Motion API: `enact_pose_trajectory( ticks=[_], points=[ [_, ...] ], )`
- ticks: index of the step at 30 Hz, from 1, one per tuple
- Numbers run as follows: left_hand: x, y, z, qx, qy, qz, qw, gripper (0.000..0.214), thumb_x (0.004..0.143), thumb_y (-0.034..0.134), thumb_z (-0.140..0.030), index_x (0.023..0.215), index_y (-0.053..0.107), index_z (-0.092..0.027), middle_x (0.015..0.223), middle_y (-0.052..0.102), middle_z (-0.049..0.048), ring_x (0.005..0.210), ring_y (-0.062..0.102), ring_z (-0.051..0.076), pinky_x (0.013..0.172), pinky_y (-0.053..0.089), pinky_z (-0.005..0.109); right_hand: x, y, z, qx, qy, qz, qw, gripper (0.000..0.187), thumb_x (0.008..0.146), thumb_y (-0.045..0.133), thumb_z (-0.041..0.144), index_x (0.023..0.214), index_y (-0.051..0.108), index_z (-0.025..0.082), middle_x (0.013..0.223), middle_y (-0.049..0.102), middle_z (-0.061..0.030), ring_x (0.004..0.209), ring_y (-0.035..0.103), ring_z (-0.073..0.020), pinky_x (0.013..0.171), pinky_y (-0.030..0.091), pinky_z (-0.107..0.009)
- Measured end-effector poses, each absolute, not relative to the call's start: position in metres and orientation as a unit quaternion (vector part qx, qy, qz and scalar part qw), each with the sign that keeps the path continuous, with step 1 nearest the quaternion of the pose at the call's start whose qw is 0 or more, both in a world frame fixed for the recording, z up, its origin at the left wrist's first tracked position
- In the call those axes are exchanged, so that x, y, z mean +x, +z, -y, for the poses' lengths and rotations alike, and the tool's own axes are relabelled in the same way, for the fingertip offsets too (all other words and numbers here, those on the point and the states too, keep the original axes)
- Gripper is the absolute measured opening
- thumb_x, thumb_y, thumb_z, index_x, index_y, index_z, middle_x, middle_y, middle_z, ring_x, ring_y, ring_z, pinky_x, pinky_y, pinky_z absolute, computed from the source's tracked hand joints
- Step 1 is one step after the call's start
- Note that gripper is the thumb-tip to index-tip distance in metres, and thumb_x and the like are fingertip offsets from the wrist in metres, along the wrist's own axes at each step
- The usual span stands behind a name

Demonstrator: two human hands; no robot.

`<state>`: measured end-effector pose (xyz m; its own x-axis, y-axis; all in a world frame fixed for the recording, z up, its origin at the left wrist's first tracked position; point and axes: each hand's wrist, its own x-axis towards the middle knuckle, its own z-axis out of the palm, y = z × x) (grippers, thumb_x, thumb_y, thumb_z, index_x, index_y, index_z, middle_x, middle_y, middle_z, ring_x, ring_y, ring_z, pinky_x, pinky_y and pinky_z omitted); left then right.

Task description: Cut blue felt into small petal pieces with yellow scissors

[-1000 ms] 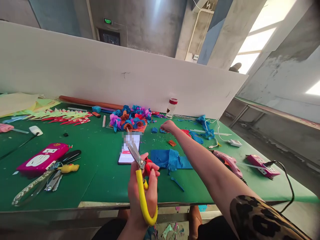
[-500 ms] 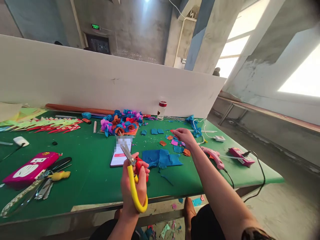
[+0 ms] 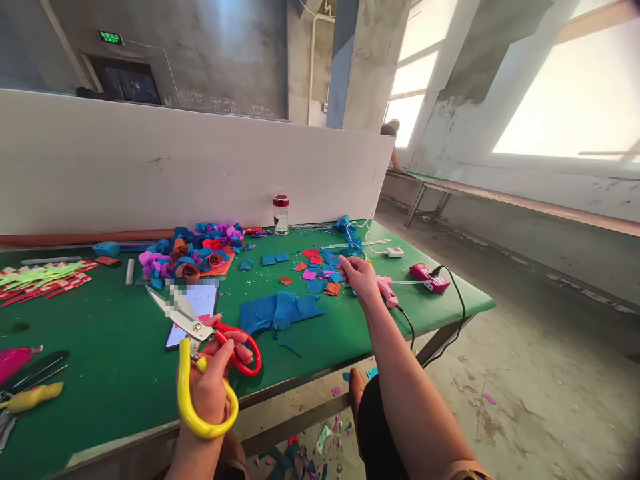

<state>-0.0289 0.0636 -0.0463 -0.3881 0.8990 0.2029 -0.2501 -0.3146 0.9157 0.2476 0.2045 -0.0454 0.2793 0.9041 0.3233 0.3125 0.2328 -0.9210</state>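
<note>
My left hand [image 3: 213, 380] grips scissors [image 3: 197, 328] with one yellow and one red handle. Their blades are parted and point up and left, above a phone [image 3: 203, 303] lying on the table. My right hand [image 3: 359, 277] is over the small paper scraps, thumb and forefinger pinched together; whether anything is between them cannot be made out. Left of its fingertips lie red paper squares [image 3: 313, 255], with a pink square [image 3: 309, 274] and an orange square [image 3: 333, 289] nearby. A larger piece of blue crepe paper [image 3: 277, 312] lies between my hands.
Paper flowers [image 3: 193, 250] are piled at the back left, and a red-lidded jar [image 3: 281, 215] stands by the white partition [image 3: 210, 167]. Right of my hand are a pink glue gun [image 3: 387, 292], a pink box [image 3: 430, 278] and a black cable [image 3: 463, 333]. A person [image 3: 391, 137] is in the background.
The view has turned to the right. The scissors' blades have spread apart. The red paper at my right fingertips no longer shows there; red squares now show on the table beside them.
</note>
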Motion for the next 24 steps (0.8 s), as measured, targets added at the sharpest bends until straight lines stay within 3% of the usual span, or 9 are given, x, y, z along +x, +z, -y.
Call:
enact_pose_trajectory(
  ticks=[8, 14, 19, 24],
  points=[
    [-0.009, -0.047, -0.051, 0.43, 0.693, -0.424, 0.393, 0.041, 0.075, 0.071, -0.026, 0.112, 0.057, -0.019, 0.077, 0.068, -0.001, 0.056, 0.062, 0.013, 0.05, 0.054, 0.026, 0.246, -0.053, -0.196, -0.587, 0.218, 0.605, 0.492, 0.027, 0.084, 0.058, 0.042, 0.07, 0.061, 0.019, 0.058, 0.058, 0.0019, 0.054, 0.049, -0.0134, 0.052, 0.034, -0.024],
    [-0.001, -0.046, -0.048, 0.444, 0.681, -0.427, 0.397, 0.04, 0.076, 0.07, -0.028, 0.113, 0.056, -0.019, 0.079, 0.067, -0.0005, 0.056, 0.061, 0.014, 0.049, 0.053, 0.026, 0.237, -0.054, -0.186, -0.557, 0.22, 0.693, 0.401, 0.009, 0.075, 0.064, 0.014, 0.069, 0.068, 0.019, 0.063, 0.064, 0.0027, 0.06, 0.052, -0.013, 0.061, 0.036, -0.023],
    [0.0, -0.044, -0.047, 0.444, 0.676, -0.429, 0.403, 0.045, 0.075, 0.071, -0.03, 0.116, 0.055, -0.019, 0.077, 0.066, -0.001, 0.055, 0.06, 0.014, 0.048, 0.054, 0.027, 0.23, -0.053, -0.173, -0.488, 0.22, 0.772, 0.342, 0.01, 0.084, 0.062, 0.019, 0.084, 0.072, 0.02, 0.077, 0.069, 0.0003, 0.069, 0.058, -0.014, 0.065, 0.041, -0.023],
    [0.002, -0.045, -0.044, 0.454, 0.665, -0.423, 0.416, 0.043, 0.078, 0.069, -0.029, 0.117, 0.053, -0.021, 0.075, 0.066, -0.0014, 0.054, 0.06, 0.013, 0.046, 0.052, 0.026, 0.211, -0.062, -0.174, -0.478, 0.107, 0.83, 0.268, 0.021, 0.094, 0.054, 0.021, 0.105, 0.072, 0.019, 0.104, 0.071, -0.0083, 0.097, 0.062, -0.0199, 0.088, 0.042, -0.029]
  ],
)
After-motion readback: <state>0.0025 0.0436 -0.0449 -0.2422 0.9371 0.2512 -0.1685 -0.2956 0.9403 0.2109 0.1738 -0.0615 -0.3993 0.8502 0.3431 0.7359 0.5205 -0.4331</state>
